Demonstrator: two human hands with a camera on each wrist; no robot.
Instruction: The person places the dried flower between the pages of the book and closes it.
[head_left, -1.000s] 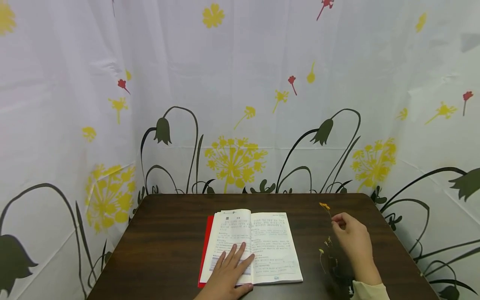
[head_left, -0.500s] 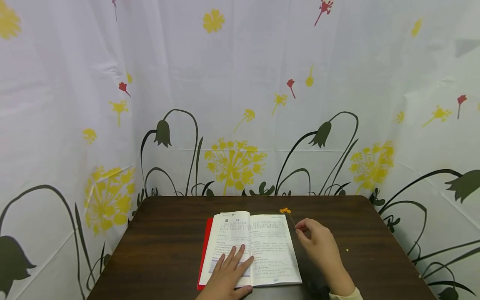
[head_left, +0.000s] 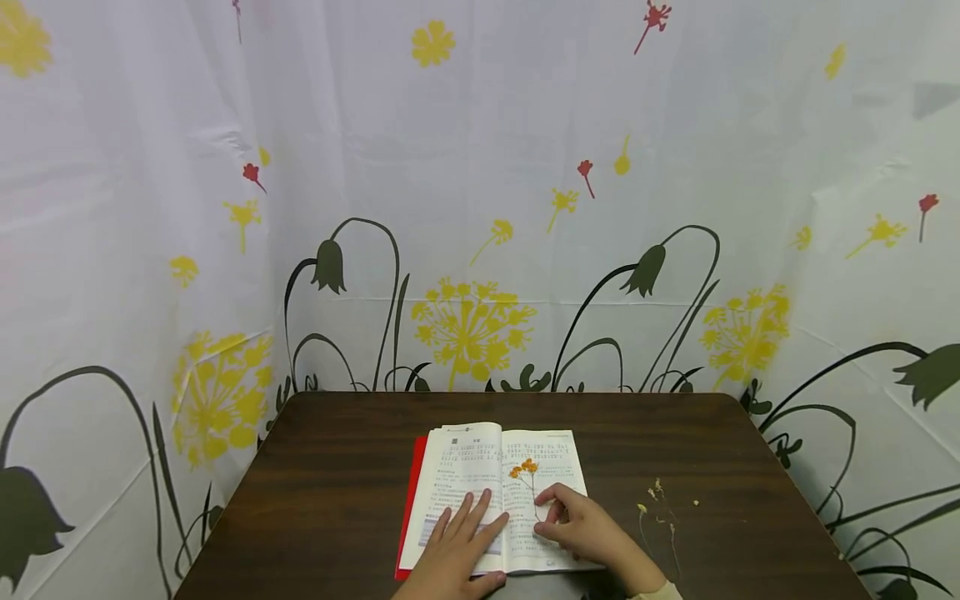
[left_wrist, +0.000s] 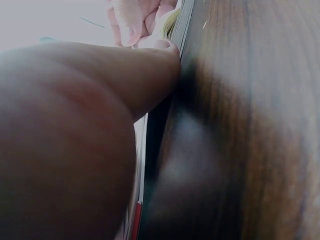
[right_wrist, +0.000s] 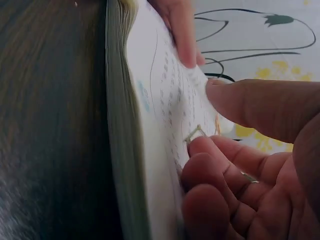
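An open book [head_left: 551,454] with a red cover edge lies on the dark wooden table. Across its left page spreads my left hand [head_left: 453,546], fingers straight and thumb by the lower edge. A dried stem with small orange flowers [head_left: 528,467] lies over the right page. My right hand [head_left: 581,525] is beside that stem, thumb and index finger apart. In the right wrist view, a thin bent bit of stem [right_wrist: 197,131] shows near the right fingers [right_wrist: 202,170], which are loosely curled. The palm hides the stem's lower part.
Several thin dried stems with pale yellow heads [head_left: 663,517] lie on the table [head_left: 322,500] right of the book, with a tiny yellow bit [head_left: 696,502] beside them. Behind the table hangs a white curtain [head_left: 465,125] printed with flowers.
My right hand has carried the orange flowers leftward from the table's right side to the right page, and its thumb and index finger have parted. The left hand has stayed on the book.
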